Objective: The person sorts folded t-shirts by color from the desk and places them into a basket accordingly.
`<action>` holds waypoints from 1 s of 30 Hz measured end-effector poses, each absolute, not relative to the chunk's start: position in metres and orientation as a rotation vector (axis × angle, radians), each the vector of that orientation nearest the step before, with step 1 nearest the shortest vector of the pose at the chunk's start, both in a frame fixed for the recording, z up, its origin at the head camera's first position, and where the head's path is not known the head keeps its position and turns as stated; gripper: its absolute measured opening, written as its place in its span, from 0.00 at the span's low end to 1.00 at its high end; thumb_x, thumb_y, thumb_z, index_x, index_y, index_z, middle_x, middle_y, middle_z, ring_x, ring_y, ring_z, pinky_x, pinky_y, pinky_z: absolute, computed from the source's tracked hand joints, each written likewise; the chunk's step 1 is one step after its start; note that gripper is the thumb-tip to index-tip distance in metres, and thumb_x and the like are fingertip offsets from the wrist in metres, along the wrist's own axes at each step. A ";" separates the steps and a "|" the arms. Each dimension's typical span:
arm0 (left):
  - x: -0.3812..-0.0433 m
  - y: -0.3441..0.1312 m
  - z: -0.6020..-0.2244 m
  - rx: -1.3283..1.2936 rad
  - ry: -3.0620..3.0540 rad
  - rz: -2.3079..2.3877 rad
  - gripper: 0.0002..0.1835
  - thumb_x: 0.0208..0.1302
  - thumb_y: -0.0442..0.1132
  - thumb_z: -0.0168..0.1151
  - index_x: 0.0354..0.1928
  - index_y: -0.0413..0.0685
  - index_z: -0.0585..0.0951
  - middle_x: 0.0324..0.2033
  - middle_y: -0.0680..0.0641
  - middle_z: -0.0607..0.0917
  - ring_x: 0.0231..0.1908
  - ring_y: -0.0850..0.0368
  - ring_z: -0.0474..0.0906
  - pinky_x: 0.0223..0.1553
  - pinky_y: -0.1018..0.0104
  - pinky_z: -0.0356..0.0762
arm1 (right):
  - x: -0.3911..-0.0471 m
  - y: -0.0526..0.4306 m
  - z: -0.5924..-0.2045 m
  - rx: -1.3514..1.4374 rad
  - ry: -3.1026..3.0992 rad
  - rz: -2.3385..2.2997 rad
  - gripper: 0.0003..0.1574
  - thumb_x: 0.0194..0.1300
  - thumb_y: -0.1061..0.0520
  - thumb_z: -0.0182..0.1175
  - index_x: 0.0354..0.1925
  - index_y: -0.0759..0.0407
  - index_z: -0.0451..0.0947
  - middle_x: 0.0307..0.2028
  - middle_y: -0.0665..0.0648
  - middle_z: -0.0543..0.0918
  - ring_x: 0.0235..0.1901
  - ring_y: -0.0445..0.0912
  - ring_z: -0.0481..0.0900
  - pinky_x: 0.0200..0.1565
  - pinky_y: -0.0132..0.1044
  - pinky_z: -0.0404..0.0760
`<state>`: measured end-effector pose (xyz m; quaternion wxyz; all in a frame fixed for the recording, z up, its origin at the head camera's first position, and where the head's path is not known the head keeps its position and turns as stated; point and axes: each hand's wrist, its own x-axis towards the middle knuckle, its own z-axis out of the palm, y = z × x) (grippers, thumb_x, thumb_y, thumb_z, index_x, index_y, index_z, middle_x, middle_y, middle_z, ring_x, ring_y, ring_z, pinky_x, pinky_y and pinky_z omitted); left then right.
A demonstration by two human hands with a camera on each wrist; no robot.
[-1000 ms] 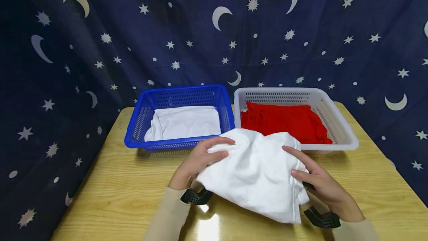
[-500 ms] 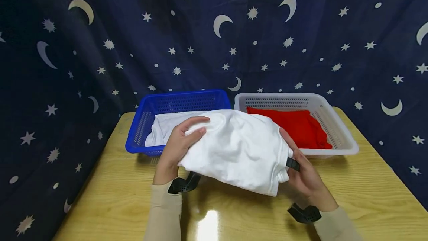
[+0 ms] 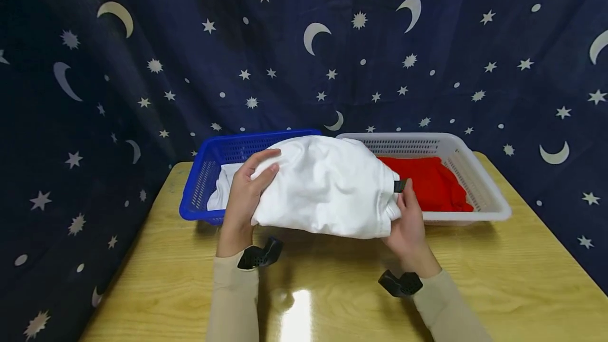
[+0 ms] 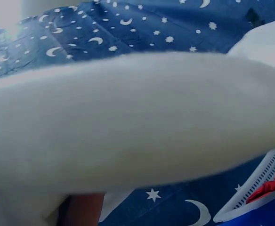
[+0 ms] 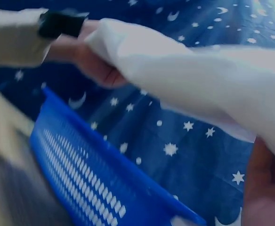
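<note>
A folded white shirt is held up off the table between both hands. My left hand grips its left edge, thumb on top. At the right edge, my right hand holds the hem, its fingers mostly hidden beneath the fabric. In the left wrist view the shirt fills the middle. The right wrist view shows the shirt stretched between the left hand and part of the right hand. Behind it, the shirt partly covers a blue basket with white cloth inside.
To the right of the blue basket stands a white basket containing red cloth. Both are on a wooden table. A dark blue curtain with moons and stars hangs behind and beside the table.
Both hands have carried the white shirt up, forward and to the left, from in front of the baskets to over the blue basket's front right part. The grip stays on both edges.
</note>
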<state>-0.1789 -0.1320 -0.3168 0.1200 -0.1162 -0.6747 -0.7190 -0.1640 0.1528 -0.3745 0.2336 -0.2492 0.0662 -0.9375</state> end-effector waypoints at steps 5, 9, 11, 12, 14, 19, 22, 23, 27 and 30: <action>-0.178 -0.134 -0.311 -0.263 -1.948 -2.080 0.17 0.58 0.36 0.59 0.51 0.46 0.76 0.52 0.49 0.75 0.49 0.57 0.68 0.43 0.69 0.69 | -0.176 0.132 -0.363 -0.478 0.028 -2.652 0.30 0.66 0.38 0.42 0.60 0.51 0.59 0.53 0.55 0.69 0.53 0.47 0.66 0.56 0.39 0.65; -0.172 -0.139 -0.303 -0.331 -1.838 -2.241 0.20 0.62 0.34 0.52 0.58 0.45 0.70 0.57 0.48 0.67 0.52 0.53 0.64 0.45 0.67 0.68 | -0.185 0.121 -0.356 -0.408 0.110 -2.717 0.34 0.64 0.40 0.46 0.65 0.47 0.52 0.57 0.52 0.64 0.56 0.46 0.60 0.60 0.39 0.57; -0.170 -0.143 -0.302 -0.378 -1.753 -2.363 0.23 0.64 0.37 0.49 0.62 0.50 0.64 0.60 0.47 0.62 0.54 0.51 0.61 0.47 0.65 0.68 | -0.190 0.117 -0.353 -0.366 0.142 -2.746 0.35 0.64 0.42 0.48 0.65 0.46 0.51 0.57 0.51 0.63 0.56 0.45 0.60 0.60 0.39 0.56; -0.170 -0.145 -0.303 -0.390 -1.712 -2.419 0.25 0.65 0.39 0.47 0.64 0.53 0.61 0.61 0.47 0.59 0.55 0.50 0.60 0.48 0.65 0.68 | -0.192 0.116 -0.351 -0.345 0.148 -2.758 0.36 0.63 0.42 0.49 0.65 0.46 0.51 0.57 0.51 0.63 0.56 0.45 0.59 0.60 0.39 0.56; -0.170 -0.148 -0.305 -0.380 -1.638 -2.495 0.27 0.66 0.43 0.47 0.66 0.60 0.57 0.63 0.49 0.55 0.58 0.50 0.57 0.50 0.64 0.67 | -0.197 0.112 -0.348 -0.318 0.118 -2.774 0.37 0.62 0.43 0.52 0.65 0.46 0.51 0.58 0.50 0.61 0.57 0.45 0.58 0.60 0.39 0.55; -0.177 -0.150 -0.316 -0.364 -1.423 -2.653 0.31 0.64 0.45 0.51 0.66 0.68 0.53 0.64 0.47 0.54 0.54 0.52 0.66 0.44 0.64 0.74 | -0.208 0.101 -0.346 -0.288 0.052 -2.793 0.40 0.59 0.43 0.55 0.65 0.47 0.51 0.62 0.50 0.58 0.61 0.46 0.55 0.61 0.42 0.53; -0.181 -0.149 -0.321 -0.390 -1.292 -2.713 0.31 0.63 0.42 0.52 0.66 0.66 0.54 0.62 0.43 0.58 0.46 0.53 0.73 0.39 0.65 0.77 | -0.211 0.096 -0.349 -0.272 0.052 -2.795 0.38 0.59 0.42 0.55 0.63 0.48 0.54 0.59 0.51 0.61 0.59 0.46 0.58 0.61 0.41 0.54; -0.182 -0.148 -0.322 -0.392 -1.249 -2.731 0.30 0.63 0.41 0.52 0.66 0.66 0.55 0.61 0.42 0.59 0.45 0.53 0.73 0.39 0.65 0.77 | -0.212 0.094 -0.350 -0.272 0.040 -2.794 0.37 0.59 0.43 0.55 0.62 0.49 0.55 0.58 0.51 0.63 0.58 0.46 0.59 0.61 0.39 0.55; -0.184 -0.148 -0.326 -0.369 -1.073 -2.798 0.28 0.64 0.42 0.50 0.65 0.63 0.57 0.62 0.45 0.59 0.51 0.53 0.68 0.45 0.64 0.72 | -0.216 0.087 -0.355 -0.265 0.043 -2.814 0.30 0.61 0.52 0.56 0.59 0.52 0.57 0.53 0.53 0.67 0.54 0.47 0.64 0.59 0.36 0.59; -0.186 -0.149 -0.327 -0.395 -0.994 -2.840 0.28 0.65 0.41 0.49 0.65 0.63 0.56 0.63 0.47 0.57 0.54 0.53 0.65 0.48 0.63 0.70 | -0.220 0.079 -0.358 -0.276 0.184 -2.848 0.27 0.61 0.62 0.52 0.57 0.55 0.56 0.52 0.54 0.65 0.51 0.47 0.66 0.56 0.36 0.63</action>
